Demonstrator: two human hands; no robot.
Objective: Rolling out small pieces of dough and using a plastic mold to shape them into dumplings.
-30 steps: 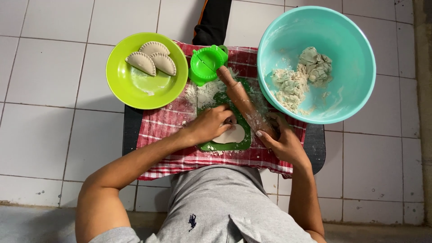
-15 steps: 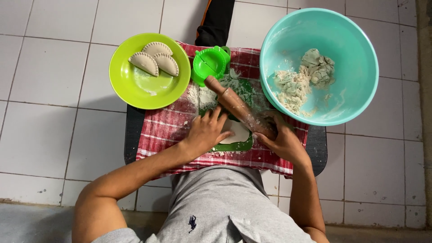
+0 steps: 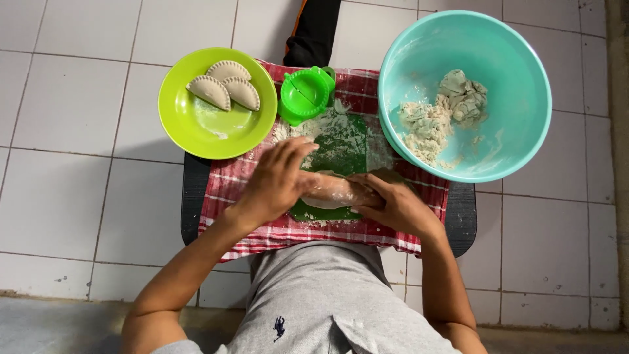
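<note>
A wooden rolling pin (image 3: 335,190), dusted with flour, lies crosswise on a floured green mat (image 3: 344,141). My left hand (image 3: 278,180) presses on its left end with the fingers stretched over it. My right hand (image 3: 388,202) wraps its right end. A pale flat piece of dough (image 3: 322,204) shows just under the pin's near side; most of it is hidden by the pin and my hands.
A lime plate (image 3: 177,124) at the back left holds three folded dumplings (image 3: 226,85). A green dumpling press (image 3: 304,94) lies beside it. A teal bowl (image 3: 524,131) at the right holds crumbly dough (image 3: 452,105). A red checked cloth (image 3: 229,190) covers a black seat (image 3: 193,196) on white floor tiles.
The rolling pin has swung from a diagonal, far end pointing at the press, to lying crosswise nearer my body. Both hands came with it, now one on each end.
</note>
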